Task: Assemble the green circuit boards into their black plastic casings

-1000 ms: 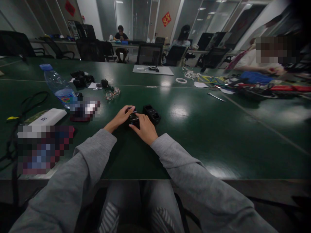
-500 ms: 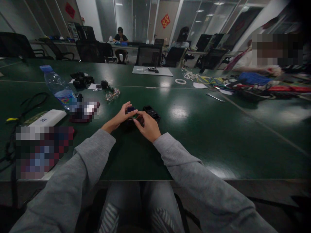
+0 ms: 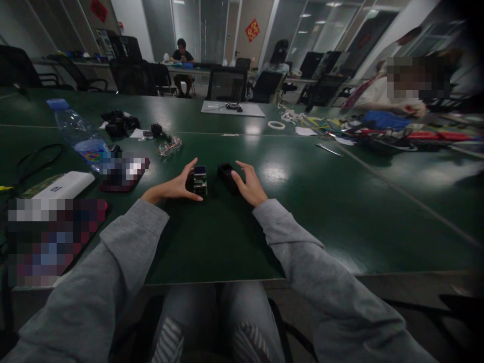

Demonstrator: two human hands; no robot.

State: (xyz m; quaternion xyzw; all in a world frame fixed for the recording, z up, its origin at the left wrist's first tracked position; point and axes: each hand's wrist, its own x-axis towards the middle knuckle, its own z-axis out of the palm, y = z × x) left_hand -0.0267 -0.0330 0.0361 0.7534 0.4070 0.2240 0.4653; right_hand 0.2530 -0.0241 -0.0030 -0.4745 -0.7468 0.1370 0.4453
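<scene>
A small device with a bare green circuit board and a little screen (image 3: 200,180) stands on the green table, between the thumb and fingers of my left hand (image 3: 177,185). That hand is spread around it, and whether the fingers touch it is hard to tell. To its right lies a black case (image 3: 227,176). My right hand (image 3: 250,182) is at the right side of this case, thumb and fingers apart, with the thumb over or against its edge.
Left on the table (image 3: 302,222) are a plastic bottle (image 3: 91,151), a white box (image 3: 62,187), phones and glasses (image 3: 170,146). Farther off are a tape roll (image 3: 276,125), a metal tool (image 3: 328,150), a grey board (image 3: 249,109) and cables. Several people sit beyond.
My hands have moved apart. The left has opened around the circuit-board device, now more upright in view; the right has left it and reached the black case. The view has shifted slightly.
</scene>
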